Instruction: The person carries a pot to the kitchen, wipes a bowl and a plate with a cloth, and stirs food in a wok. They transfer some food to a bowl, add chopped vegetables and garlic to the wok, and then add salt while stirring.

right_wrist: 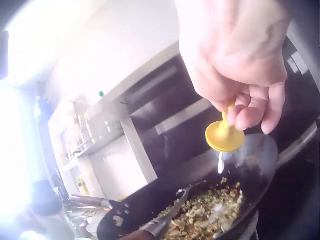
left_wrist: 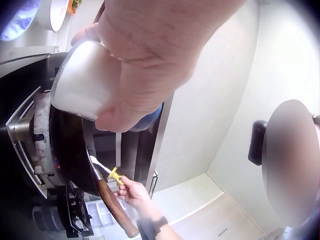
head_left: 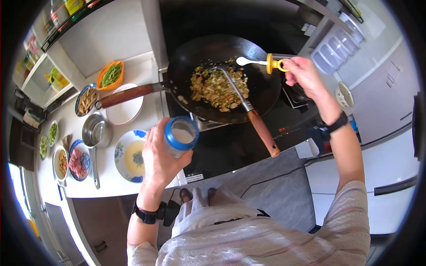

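The left hand (head_left: 160, 156) grips a clear round jar with a blue rim (head_left: 179, 135), fingers and thumb curled round its body. It is held above the front edge of the black cooktop (head_left: 230, 146), just beside the near rim of the large black wok (head_left: 222, 77). The head view shows white granules inside the open jar; the left wrist view shows only the jar's base and side under the thumb.

The right hand (head_left: 301, 75) pinches the yellow ring handle of a small white-bowled measuring spoon (head_left: 259, 63), fingers clenched on the handle. The spoon is held level above the wok's far right rim. The right wrist view shows the yellow disc below the fingertips and the white bowl beneath it, directly over the food; the head view does not show this height.

The wok holds chopped mixed stir-fry (head_left: 217, 86). A metal spatula with a wooden handle (head_left: 248, 111) rests in it, handle over the near rim.

On the white counter (head_left: 106, 177) at the left stand a blue-patterned plate (head_left: 128, 156), a steel saucepan (head_left: 95, 133) and an orange dish of green beans (head_left: 111, 75).
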The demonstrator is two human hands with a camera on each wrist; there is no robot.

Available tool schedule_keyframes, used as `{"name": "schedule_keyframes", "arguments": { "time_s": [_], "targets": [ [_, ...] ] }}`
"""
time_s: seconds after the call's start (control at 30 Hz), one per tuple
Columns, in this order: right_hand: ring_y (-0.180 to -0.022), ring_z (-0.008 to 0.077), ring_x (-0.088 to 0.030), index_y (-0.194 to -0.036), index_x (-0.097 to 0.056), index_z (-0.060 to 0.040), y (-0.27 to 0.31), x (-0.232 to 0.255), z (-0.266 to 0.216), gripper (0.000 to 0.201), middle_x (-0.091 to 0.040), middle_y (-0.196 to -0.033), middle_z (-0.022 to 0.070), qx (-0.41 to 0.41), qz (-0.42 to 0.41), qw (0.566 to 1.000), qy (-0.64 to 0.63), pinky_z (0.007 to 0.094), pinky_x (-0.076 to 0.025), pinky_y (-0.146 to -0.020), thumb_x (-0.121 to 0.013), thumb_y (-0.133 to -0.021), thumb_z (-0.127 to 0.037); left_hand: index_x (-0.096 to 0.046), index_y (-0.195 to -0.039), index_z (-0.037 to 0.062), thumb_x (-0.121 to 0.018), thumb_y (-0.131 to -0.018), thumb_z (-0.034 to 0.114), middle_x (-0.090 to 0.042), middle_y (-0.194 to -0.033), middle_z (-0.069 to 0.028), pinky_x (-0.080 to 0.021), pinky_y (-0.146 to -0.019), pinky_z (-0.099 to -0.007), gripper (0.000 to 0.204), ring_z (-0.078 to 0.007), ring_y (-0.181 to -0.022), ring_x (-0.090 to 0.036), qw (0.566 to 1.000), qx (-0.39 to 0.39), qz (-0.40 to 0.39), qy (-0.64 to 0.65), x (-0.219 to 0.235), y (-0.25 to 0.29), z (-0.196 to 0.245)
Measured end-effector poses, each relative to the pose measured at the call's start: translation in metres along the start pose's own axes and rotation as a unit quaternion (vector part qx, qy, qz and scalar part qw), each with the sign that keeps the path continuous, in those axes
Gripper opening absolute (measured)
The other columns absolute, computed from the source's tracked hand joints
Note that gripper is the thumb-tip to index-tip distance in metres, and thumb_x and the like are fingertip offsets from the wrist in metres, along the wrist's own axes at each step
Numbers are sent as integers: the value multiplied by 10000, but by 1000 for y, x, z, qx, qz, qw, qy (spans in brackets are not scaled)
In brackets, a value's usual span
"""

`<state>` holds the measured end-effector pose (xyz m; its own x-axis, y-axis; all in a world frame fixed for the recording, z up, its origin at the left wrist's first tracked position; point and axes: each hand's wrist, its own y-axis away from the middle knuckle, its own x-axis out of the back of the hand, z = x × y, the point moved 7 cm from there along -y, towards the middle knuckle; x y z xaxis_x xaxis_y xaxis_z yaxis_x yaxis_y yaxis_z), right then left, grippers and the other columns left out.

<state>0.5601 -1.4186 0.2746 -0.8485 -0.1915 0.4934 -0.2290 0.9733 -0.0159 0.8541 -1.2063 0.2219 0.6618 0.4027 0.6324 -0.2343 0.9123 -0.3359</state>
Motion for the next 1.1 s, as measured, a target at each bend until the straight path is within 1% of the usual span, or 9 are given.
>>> {"name": "schedule_keyframes", "arguments": {
  "time_s": [0.1, 0.2, 0.33, 0.43, 0.53, 0.77, 0.93, 1.0, 1.1],
  "targets": [
    [-479, 66, -506, -792, -580, -1, 44, -31, -44, 223, -536, -588, 12, 50, -144, 987, -58, 189, -432, -467, -531, -878, -201, -471, -1093, 64, -706, -528, 102, -554, -982, -147, -433, -817, -409, 613, -341, -942, -518, 1000, 0, 2, 3, -2, 0, 0],
    [-497, 40, -502, -782, -590, -9, 80, -74, -67, 204, -543, -590, -2, 34, -237, 971, -9, 176, -424, -459, -545, -875, -185, -461, -1109, 67, -706, -534, 102, -548, -985, -147, -430, -817, -413, 626, -339, -949, -512, 1000, -5, -21, 12, -9, -2, 4],
    [-479, 55, -503, -763, -589, -6, 89, -102, -67, 195, -539, -550, 10, 63, -259, 963, 49, 207, -413, -446, -555, -867, -167, -441, -1158, 53, -727, -513, 135, -548, -1050, -139, -436, -860, -391, 710, -318, -1000, -533, 998, 1, -57, -15, -16, -1, 6],
    [-498, 28, -494, -745, -559, -10, 93, -112, -70, 192, -526, -562, -14, 44, -300, 949, 89, 167, -416, -460, -539, -879, -146, -445, -1150, 60, -727, -513, 132, -549, -1041, -133, -438, -853, -393, 700, -319, -1000, -529, 998, -12, -59, -13, -21, -1, 12],
    [-475, 71, -523, -745, -586, 4, 88, -114, -51, 244, -549, -551, 15, -7, -307, 951, 38, 195, -423, -453, -547, -874, -199, -447, -1147, 63, -726, -515, 127, -550, -1033, -134, -440, -849, -397, 694, -321, -1003, -525, 998, -19, -55, -7, -22, 1, 14],
    [-444, 79, -507, -730, -575, 12, 75, -97, -23, 267, -536, -538, 32, -72, -286, 948, -116, 193, -410, -427, -539, -881, -205, -444, -1162, 57, -728, -512, 131, -547, -1059, -143, -437, -864, -394, 713, -322, -1018, -525, 998, 5, -60, -17, -24, -1, 7],
    [-428, 97, -504, -785, -570, 20, 67, -86, -8, 270, -518, -537, 31, -105, -280, 930, -211, 256, -491, -509, -535, -883, -229, -450, -1119, 66, -714, -527, 115, -541, -1007, -142, -417, -846, -410, 650, -337, -976, -501, 999, 2, -35, 6, -25, -3, 6],
    [-442, 104, -517, -814, -569, 20, 60, -77, -4, 262, -510, -540, 23, -129, -255, 921, -265, 287, -514, -543, -541, -880, -232, -448, -1120, 67, -715, -524, 125, -541, -1012, -140, -414, -850, -410, 656, -336, -984, -497, 999, 19, -34, 1, -25, -3, 3],
    [-457, 116, -530, -801, -574, 3, 38, -55, 14, 260, -518, -555, 23, -149, -139, 951, -231, 279, -515, -539, -551, -872, -246, -445, -1127, 63, -715, -521, 131, -541, -1015, -138, -411, -852, -413, 667, -335, -990, -495, 999, 24, -38, -1, -25, -2, 2]
  ]
}}
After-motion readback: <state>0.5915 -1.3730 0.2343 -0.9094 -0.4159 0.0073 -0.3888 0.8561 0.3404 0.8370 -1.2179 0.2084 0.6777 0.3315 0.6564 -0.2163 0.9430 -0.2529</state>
